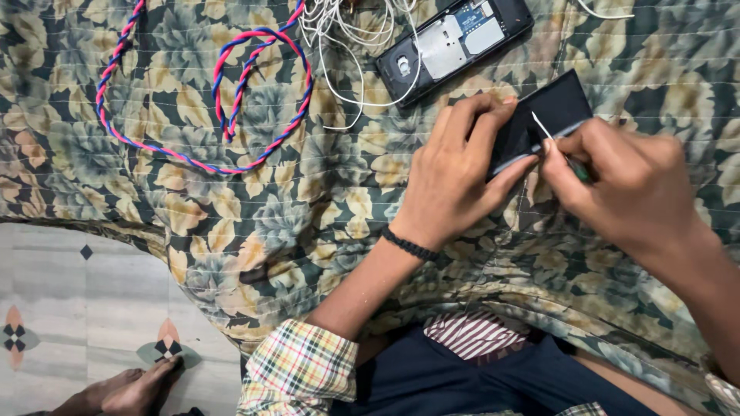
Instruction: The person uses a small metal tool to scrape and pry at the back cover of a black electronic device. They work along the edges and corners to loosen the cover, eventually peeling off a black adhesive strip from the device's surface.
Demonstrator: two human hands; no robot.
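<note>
My left hand (455,173) grips a flat black phone part (559,108) by its near edge, tilted above the floral cloth (293,208). My right hand (617,181) pinches a thin screwdriver (549,132) with a green handle; its metal tip rests against the black part's surface. A black bead bracelet circles my left wrist. Just beyond, an opened black phone (455,42) lies face down with its back cover off and its inner slots showing.
A tangle of white cable (351,38) lies beside the opened phone. A twisted pink-and-blue cord (231,92) loops across the cloth at upper left. Patterned floor tiles (77,308) and a bare foot (139,389) show at lower left.
</note>
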